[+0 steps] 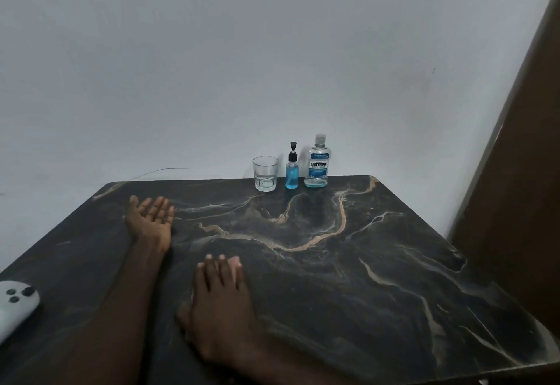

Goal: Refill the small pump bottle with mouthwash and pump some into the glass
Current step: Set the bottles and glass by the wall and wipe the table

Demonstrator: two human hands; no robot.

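Resting palm-down on the dark marble tabletop (pixel 378 263), the right hand (pixel 221 302) lies flat, holding nothing; at 11 o'clock the left hand (pixel 151 218) lies palm-up, fingers spread. Far at 12 o'clock stand the glass (pixel 265 173), pump bottle (pixel 291 169) and mouthwash bottle (pixel 317 162), upright.

Dim, even light; soft shadows lie beside the glass (pixel 265 173). Wide-angle bending curves the bench (pixel 333 263) edges; slight overall softness.
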